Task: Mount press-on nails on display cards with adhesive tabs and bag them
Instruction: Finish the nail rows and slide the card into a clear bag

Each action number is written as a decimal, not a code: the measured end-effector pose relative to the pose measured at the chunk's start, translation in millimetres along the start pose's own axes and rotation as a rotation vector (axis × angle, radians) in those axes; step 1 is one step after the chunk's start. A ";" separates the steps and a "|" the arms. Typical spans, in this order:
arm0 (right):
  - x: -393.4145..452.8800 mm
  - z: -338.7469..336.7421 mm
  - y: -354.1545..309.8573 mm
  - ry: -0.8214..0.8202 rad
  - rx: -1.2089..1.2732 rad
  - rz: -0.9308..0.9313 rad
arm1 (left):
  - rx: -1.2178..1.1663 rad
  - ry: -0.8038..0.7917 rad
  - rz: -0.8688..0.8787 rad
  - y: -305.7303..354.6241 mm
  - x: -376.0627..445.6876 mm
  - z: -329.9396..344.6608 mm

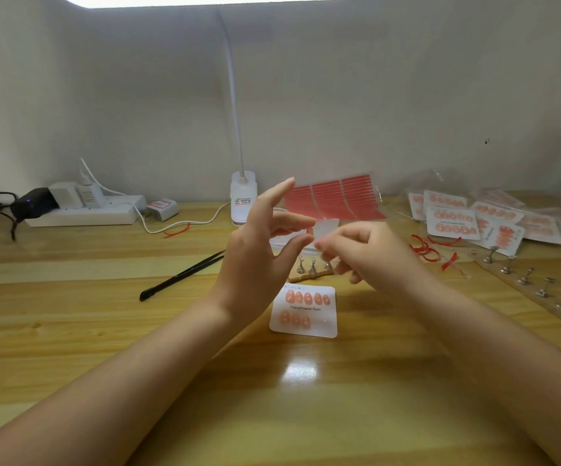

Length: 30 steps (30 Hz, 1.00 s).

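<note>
Left hand (259, 243) and right hand (366, 250) are raised together, both pinching a small translucent white adhesive tab (325, 230) between them. Directly below the hands, a white rounded display card with eight orange press-on nails (304, 311) lies flat on the wooden surface (104, 331).

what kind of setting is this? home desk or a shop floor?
Likely a small home craft workstation: a wooden desk against a plain wall, a clip-on lamp, a half-filled nail display card, and a pile of bagged cards.

Power strip (84, 211) (plugs in), lamp (243, 196), wooden desk (70, 331)
</note>
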State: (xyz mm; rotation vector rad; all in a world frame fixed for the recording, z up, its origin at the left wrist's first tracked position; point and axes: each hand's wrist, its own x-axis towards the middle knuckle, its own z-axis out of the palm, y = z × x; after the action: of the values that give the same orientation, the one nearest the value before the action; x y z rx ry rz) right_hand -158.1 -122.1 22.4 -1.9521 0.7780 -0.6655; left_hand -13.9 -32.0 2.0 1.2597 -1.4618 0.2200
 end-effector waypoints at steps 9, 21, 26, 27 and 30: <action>-10.8 -3.0 -8.3 -0.492 -0.824 0.124 | -0.088 0.023 -0.132 -6.5 -2.6 0.9; -2.7 -5.6 5.7 -0.482 -0.734 0.074 | -0.121 -0.001 -0.391 -31.2 -14.3 4.9; 1.1 -5.7 10.2 -0.478 -0.721 0.126 | -0.079 -0.034 -0.372 -33.0 -16.1 6.1; 1.6 -5.7 10.3 -0.484 -0.723 0.127 | -0.075 -0.041 -0.370 -33.1 -16.4 6.2; 2.5 -6.1 11.5 -0.492 -0.727 0.118 | -0.071 -0.046 -0.371 -32.9 -16.4 7.0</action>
State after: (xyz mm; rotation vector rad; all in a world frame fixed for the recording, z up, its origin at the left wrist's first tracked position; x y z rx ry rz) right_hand -163.8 -131.8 15.3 -2.5408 0.8755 0.2247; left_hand 3.7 -41.3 -29.6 1.4579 -1.2355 -0.1085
